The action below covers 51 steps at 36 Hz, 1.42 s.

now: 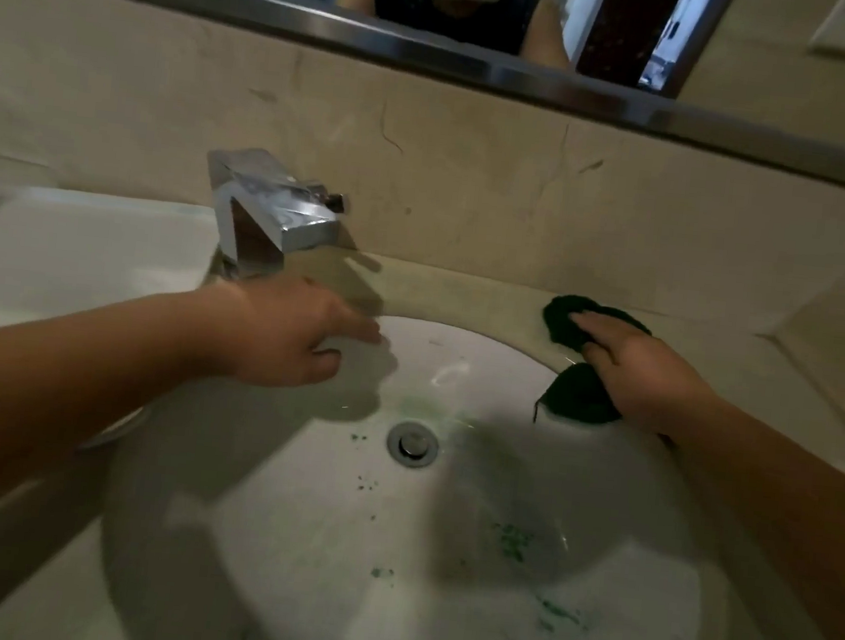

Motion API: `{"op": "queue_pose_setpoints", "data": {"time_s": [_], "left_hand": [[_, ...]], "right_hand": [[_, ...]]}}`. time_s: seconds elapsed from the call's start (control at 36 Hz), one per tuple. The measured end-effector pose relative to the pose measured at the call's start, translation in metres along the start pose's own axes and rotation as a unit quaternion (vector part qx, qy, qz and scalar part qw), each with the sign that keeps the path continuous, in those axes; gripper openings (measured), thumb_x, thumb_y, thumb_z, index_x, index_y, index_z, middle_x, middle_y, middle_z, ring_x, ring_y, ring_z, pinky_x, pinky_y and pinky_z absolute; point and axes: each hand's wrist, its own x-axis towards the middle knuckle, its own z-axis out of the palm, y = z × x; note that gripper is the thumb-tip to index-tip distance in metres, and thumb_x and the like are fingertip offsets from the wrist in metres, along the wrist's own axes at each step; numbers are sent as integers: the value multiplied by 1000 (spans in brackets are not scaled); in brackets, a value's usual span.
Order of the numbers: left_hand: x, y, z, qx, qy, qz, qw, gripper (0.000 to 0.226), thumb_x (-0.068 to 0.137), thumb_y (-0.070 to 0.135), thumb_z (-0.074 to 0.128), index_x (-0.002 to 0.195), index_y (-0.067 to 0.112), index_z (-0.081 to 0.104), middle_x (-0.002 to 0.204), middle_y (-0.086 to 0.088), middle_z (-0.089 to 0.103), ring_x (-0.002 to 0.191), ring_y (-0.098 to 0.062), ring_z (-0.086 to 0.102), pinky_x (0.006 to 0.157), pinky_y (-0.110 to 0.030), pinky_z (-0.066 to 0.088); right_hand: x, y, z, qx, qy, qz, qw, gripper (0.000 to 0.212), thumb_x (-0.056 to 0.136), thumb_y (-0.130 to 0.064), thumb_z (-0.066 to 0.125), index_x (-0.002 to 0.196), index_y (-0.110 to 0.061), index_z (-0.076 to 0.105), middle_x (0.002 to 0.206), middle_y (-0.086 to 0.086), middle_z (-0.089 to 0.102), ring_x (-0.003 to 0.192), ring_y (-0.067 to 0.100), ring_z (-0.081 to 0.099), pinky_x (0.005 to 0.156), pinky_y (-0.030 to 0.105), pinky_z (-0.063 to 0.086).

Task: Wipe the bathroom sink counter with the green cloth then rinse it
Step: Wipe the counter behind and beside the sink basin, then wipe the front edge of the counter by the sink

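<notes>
A dark green cloth (578, 394) lies over the far right rim of the white sink (286, 539), partly on the beige counter (464, 293) and partly hanging into the bowl. My right hand (635, 368) presses flat on the cloth, fingers pointing left. My left hand (295, 336) hovers over the bowl's far left edge, just below the chrome faucet (270, 217), fingers loosely spread and holding nothing. Green specks dot the bowl around the drain (412, 443).
A beige backsplash (476, 170) rises behind the counter, with a mirror (440, 6) above it. A white surface (71, 244) lies left of the faucet. The counter runs on to the right into a corner (780, 338).
</notes>
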Motion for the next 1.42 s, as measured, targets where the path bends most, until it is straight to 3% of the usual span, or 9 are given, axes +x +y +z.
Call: {"op": "queue_pose_setpoints", "data": {"time_s": [0.25,0.33,0.44,0.53,0.61,0.75,0.94,1.08,1.42], "left_hand": [[-40,-33,-4,-22,32,-62,997,39,92,38,53,128,36,69,106,8,70,90,-15,69,82,-38,60],[-42,-38,-1,-18,68,-62,996,36,90,34,50,120,29,70,100,3,66,84,-18,65,77,-39,58],[-39,-42,5,-9,111,-58,992,23,94,22,59,112,23,71,101,0,67,85,-22,65,75,-38,56],[-36,-42,7,-17,138,-54,989,17,92,20,63,105,20,72,96,-1,66,81,-23,64,70,-36,53],[-32,-39,6,-23,158,-31,987,10,89,17,68,97,21,68,89,2,61,77,-24,61,66,-34,49],[-18,-13,1,-75,113,-19,991,16,95,34,66,110,33,58,96,10,60,81,-11,60,67,-25,49],[-1,49,-14,-430,-13,-33,902,81,78,83,67,145,42,46,130,11,70,112,-10,72,98,-41,61],[1,93,-19,-585,-28,-33,810,62,86,36,84,141,30,54,125,-3,76,112,-22,76,98,-50,61],[-37,130,-58,-571,28,-40,819,24,107,12,55,125,11,71,118,-20,76,111,-39,73,103,-57,57]], "right_hand": [[50,-152,46,39,-45,-102,993,55,110,-10,40,163,-21,31,173,1,24,156,23,26,122,26,22],[60,-201,67,9,-56,-134,989,48,103,-18,58,150,-23,48,158,13,45,136,41,48,106,41,50],[47,-221,84,-17,6,-263,965,52,102,-4,47,153,-15,50,163,7,42,150,28,37,114,27,27],[43,-215,74,-52,-19,-287,956,30,109,-13,45,129,-7,65,158,9,51,142,29,48,106,24,35],[26,-202,48,22,-43,-322,946,39,108,-17,49,143,-27,63,150,-2,60,131,21,57,95,22,39],[1,-164,3,128,-119,-213,961,34,105,-21,57,134,-33,69,113,-11,72,86,0,65,76,18,51],[-39,-128,-38,316,-97,-74,941,28,89,-24,80,115,-23,69,105,0,72,94,15,72,75,26,61],[-69,-123,-57,404,-94,-29,909,21,88,-10,80,105,-11,67,91,8,68,81,17,68,70,31,59],[-141,-93,-113,361,-131,28,923,36,89,-36,80,120,-22,67,119,7,70,108,25,70,79,34,57]]}}
